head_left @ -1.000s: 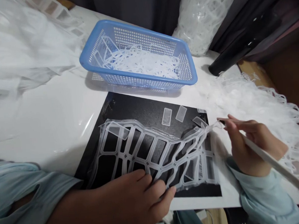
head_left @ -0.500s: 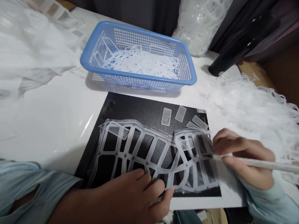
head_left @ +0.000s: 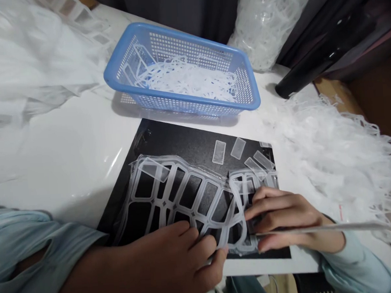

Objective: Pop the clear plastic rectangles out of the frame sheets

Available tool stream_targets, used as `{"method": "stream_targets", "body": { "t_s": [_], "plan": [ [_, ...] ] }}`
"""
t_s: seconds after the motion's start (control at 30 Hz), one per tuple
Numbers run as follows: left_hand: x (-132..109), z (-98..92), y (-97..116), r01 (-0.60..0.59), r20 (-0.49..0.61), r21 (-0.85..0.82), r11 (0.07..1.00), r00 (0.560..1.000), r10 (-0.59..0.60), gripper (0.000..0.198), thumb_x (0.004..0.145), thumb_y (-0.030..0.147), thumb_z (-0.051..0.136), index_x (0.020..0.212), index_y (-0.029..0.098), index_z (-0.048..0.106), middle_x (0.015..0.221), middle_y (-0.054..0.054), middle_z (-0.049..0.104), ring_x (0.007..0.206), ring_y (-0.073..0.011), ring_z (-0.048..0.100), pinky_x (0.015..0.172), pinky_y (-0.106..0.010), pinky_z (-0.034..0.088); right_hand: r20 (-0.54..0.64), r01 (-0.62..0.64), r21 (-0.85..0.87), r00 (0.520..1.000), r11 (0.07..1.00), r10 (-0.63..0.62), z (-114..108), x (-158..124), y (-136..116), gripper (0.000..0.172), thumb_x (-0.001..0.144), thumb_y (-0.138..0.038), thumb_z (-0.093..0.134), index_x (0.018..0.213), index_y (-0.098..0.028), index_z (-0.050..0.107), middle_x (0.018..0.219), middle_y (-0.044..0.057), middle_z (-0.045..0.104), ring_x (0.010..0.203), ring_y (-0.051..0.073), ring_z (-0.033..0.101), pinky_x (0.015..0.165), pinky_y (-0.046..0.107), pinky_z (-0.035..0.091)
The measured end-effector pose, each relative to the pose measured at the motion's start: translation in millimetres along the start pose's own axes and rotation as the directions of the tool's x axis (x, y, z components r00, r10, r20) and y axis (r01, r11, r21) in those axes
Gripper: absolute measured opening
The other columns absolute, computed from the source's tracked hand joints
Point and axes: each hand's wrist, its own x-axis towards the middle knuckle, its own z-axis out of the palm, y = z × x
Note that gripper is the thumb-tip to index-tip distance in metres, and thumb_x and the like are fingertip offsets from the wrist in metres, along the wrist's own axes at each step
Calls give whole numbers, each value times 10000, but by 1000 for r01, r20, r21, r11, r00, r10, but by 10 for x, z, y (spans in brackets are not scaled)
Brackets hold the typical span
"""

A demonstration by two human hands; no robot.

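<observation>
A clear plastic sheet with white-edged rectangular cells lies rumpled on a black mat. My left hand rests at its near edge, fingers curled onto the plastic. Over the sheet's right end, my right hand is closed around a long, thin, pale stick-like tool, whose tip is hidden by the fingers. Small clear rectangular pieces lie loose along the mat's far right. Another clear strip lies across the sheet's upper left.
Behind the mat stands a blue basket holding thin white plastic scraps. More scraps heap up at right, near a black cylindrical object. A clear bag of scraps stands behind; white plastic sheeting covers the left.
My right hand has moved left, from beyond the mat's right edge onto the sheet's right end, with the tool still in it. My left hand stays in place.
</observation>
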Motion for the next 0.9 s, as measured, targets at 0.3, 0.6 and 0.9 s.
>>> {"method": "stream_targets", "body": {
  "t_s": [0.3, 0.6, 0.9],
  "plan": [
    [6, 2, 15, 36, 18, 8, 999, 999, -36, 360, 935, 321, 536, 1275, 212, 589, 970, -34, 576, 760, -170, 508, 658, -331, 407, 39, 5, 92, 999, 996, -9, -11, 80, -63, 61, 915, -121, 645, 949, -136, 695, 902, 114, 734, 821, 185, 633, 727, 331, 539],
    [5, -15, -3, -8, 45, 38, 999, 999, 7, 456, 912, 266, 550, 1354, 153, 548, 1018, -40, 610, 729, -155, 509, 646, -318, 418, -475, 62, -29, 877, 998, -69, -72, -177, 46, 213, 928, -183, 615, 1113, -169, 720, 988, 116, 742, 787, 256, 676, 637, 413, 517],
    [1, 12, 17, 41, -6, 5, 999, 999, -41, 321, 900, 232, 548, 1192, 133, 637, 969, -31, 635, 760, -154, 552, 626, -321, 408, -695, 15, -245, 694, 969, -187, -13, -124, 112, 228, 913, -142, 594, 1062, -200, 758, 905, 100, 746, 751, 302, 684, 557, 454, 486]
  ]
}}
